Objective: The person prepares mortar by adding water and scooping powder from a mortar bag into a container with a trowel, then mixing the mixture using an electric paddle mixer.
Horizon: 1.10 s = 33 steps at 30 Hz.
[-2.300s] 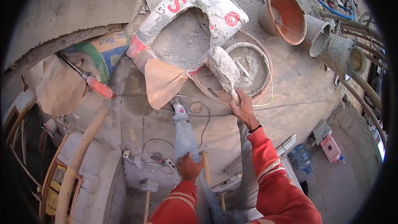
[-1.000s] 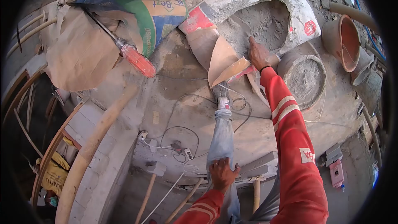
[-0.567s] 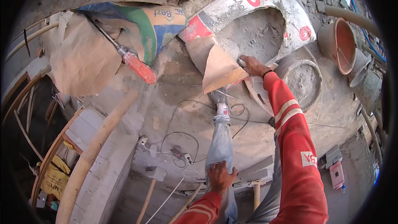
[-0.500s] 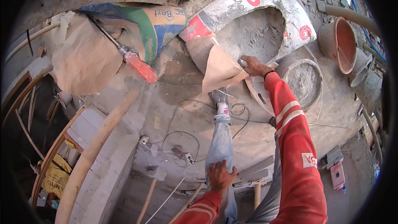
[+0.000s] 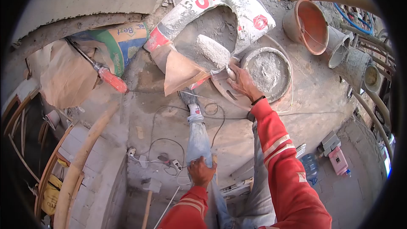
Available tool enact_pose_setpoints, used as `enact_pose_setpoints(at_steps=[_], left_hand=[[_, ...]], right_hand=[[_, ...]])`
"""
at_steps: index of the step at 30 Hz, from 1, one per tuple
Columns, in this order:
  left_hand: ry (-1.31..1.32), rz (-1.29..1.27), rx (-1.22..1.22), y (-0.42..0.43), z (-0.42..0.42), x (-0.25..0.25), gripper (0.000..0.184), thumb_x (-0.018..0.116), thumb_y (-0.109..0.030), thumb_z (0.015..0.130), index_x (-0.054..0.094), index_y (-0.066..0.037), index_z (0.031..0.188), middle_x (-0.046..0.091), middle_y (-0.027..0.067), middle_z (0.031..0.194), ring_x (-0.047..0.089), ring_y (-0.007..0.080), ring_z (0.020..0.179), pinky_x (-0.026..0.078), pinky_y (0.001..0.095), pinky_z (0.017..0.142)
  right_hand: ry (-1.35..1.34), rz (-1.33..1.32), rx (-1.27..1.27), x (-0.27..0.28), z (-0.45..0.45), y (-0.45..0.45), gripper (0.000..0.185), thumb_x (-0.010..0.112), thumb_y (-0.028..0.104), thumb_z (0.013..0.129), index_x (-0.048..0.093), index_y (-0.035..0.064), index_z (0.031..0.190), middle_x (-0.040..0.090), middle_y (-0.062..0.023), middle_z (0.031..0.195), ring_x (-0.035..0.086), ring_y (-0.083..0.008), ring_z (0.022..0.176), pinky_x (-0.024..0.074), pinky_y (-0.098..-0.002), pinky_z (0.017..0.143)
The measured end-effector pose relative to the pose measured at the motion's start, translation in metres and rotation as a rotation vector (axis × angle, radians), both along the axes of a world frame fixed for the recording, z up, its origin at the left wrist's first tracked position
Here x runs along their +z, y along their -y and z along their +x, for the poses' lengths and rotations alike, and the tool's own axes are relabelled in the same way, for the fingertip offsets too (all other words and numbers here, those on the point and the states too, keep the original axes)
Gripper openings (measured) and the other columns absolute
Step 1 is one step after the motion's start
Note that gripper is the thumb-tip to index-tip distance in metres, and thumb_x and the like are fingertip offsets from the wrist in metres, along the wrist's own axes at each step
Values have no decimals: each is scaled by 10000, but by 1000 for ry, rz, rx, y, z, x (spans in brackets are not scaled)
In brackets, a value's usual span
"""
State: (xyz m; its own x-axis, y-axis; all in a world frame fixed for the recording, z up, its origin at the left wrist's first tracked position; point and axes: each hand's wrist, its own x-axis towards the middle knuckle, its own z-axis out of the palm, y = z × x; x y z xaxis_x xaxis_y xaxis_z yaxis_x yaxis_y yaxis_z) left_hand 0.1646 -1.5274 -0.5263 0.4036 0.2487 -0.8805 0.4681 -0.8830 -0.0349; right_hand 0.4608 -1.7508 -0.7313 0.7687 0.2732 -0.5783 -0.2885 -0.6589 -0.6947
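Observation:
A scoop (image 5: pixel 231 73) heaped with grey powder (image 5: pixel 213 51) is in my right hand (image 5: pixel 242 78), whose fingers wrap round its handle. The scoop is over the lower right edge of the torn opening in the mortar bag (image 5: pixel 250 15), which holds more powder. Just right of my right hand stands a round bucket (image 5: pixel 285 95) with a heap of powder (image 5: pixel 265 71) in it. My left hand (image 5: pixel 201 172) rests on the knee of my jeans with its fingers apart, holding nothing.
A red-handled tool (image 5: pixel 112 80) lies by a green and blue bag (image 5: pixel 123 44) at the left. Buckets, among them an orange one (image 5: pixel 311 26), lie at the upper right. Thin cables (image 5: pixel 154 121) cross the floor near my foot. A hammer (image 5: pixel 151 185) stands below.
The scoop has risen out of the bag's opening, loaded with powder, as my right hand moved towards the bucket. The view has shifted right. My left hand stays on the knee.

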Motion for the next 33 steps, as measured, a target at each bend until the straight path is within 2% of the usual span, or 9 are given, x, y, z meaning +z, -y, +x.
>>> enact_pose_setpoints(at_steps=[3, 6, 8, 12, 17, 22, 25, 28, 33], left_hand=[[-33, 15, 22, 7, -6, -4, 691, 834, -483, 720, 690, -62, 1249, 740, 165, 1155, 613, 402, 1208, 405, 567, 1067], [-56, 18, 18, 13, 2, 0, 684, 830, -480, 731, 688, -58, 1250, 737, 155, 1176, 600, 397, 1235, 396, 570, 1076], [-49, 28, 0, 19, 8, 3, 666, 829, -472, 733, 690, -56, 1235, 736, 150, 1180, 604, 394, 1225, 402, 565, 1064], [-11, 21, -45, 26, 9, 4, 600, 822, -461, 735, 695, -64, 1166, 738, 138, 1142, 619, 381, 1171, 428, 550, 1000], [93, 47, -134, 31, 2, 3, 512, 812, -452, 740, 696, -82, 1074, 741, 135, 1053, 641, 366, 1090, 465, 533, 910], [126, 27, -129, 29, -4, 1, 515, 809, -451, 740, 704, -76, 1077, 743, 124, 1059, 650, 360, 1069, 463, 526, 912], [84, 17, -65, 25, -3, -2, 589, 816, -474, 733, 705, -68, 1145, 744, 122, 1113, 631, 368, 1133, 429, 549, 975], [103, -22, 15, 15, 3, 9, 601, 823, -473, 738, 702, -69, 1167, 737, 110, 1082, 655, 336, 1084, 456, 505, 952], [381, -115, 394, -55, 34, 7, 477, 842, -288, 764, 669, -34, 1128, 697, 165, 1021, 669, 328, 977, 523, 434, 836]], right_hand=[[-57, -109, -164, 58, -43, 34, 503, 747, 216, 826, 568, 37, 1261, 681, -297, 1010, 644, -508, 975, 500, -557, 862], [156, -294, -282, 84, -103, 67, 504, 725, 226, 838, 570, 24, 1273, 684, -297, 1035, 642, -505, 983, 500, -550, 882], [34, -395, -349, 98, -121, 85, 517, 712, 224, 847, 567, 17, 1299, 685, -290, 1077, 643, -497, 1004, 500, -541, 901], [229, -602, -382, 72, -154, 119, 519, 702, 201, 859, 572, 26, 1330, 677, -267, 1137, 647, -469, 1048, 508, -534, 904], [24, -697, -440, 78, -156, 125, 472, 709, 157, 848, 610, 109, 1308, 649, -206, 1200, 662, -423, 1026, 544, -506, 825], [12, -683, -480, 94, -153, 117, 467, 702, 137, 849, 611, 89, 1304, 649, -209, 1189, 659, -426, 1004, 542, -502, 829], [217, -650, -536, 98, -148, 94, 453, 688, 124, 853, 610, 24, 1289, 655, -226, 1174, 651, -444, 1010, 531, -510, 852], [193, -467, -378, 108, -107, 55, 451, 685, 110, 852, 603, -37, 1270, 659, -256, 1157, 643, -464, 1033, 521, -512, 878], [96, -203, -215, 20, -31, -11, 465, 689, 123, 873, 578, -30, 1299, 649, -320, 1167, 621, -499, 1096, 496, -529, 926]])
